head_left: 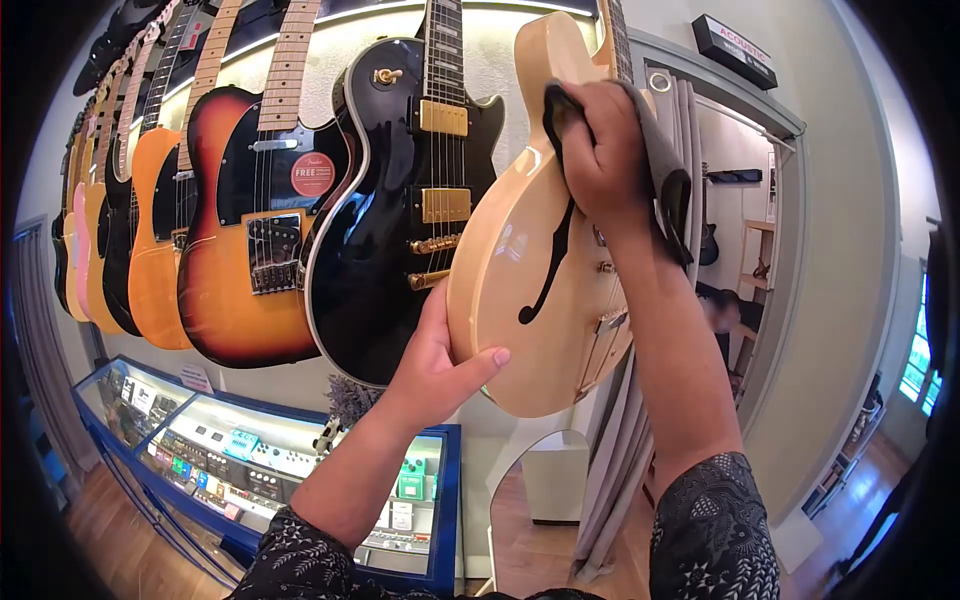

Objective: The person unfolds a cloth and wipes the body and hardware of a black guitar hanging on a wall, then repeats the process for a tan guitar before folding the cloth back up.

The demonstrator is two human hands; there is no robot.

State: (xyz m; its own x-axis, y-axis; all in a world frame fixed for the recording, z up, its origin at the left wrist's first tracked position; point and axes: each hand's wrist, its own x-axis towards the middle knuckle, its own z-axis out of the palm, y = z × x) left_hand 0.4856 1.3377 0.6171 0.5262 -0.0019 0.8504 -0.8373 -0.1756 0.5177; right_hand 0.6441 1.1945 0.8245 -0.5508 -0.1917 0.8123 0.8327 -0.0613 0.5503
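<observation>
A cream hollow-body electric guitar (510, 290) with a black f-hole hangs on the wall in front of me. My left hand (435, 365) grips its lower left edge, thumb on the front and the other fingers partly hidden along the side. With my right hand (605, 150) I hold a dark grey cloth (660, 150) bunched against the upper body, close to where the neck joins. Hand and cloth cover the pickup area. Just left of the cream guitar hangs a black electric guitar (375, 230) with gold hardware.
Further left hang a sunburst guitar (215, 290) and several others in a row. Below stands a blue-framed glass case (450, 500) holding effects pedals. A mirror (545, 480) and a grey curtain (610, 480) are at lower right. Through the doorway, a person (735, 310) is partly visible.
</observation>
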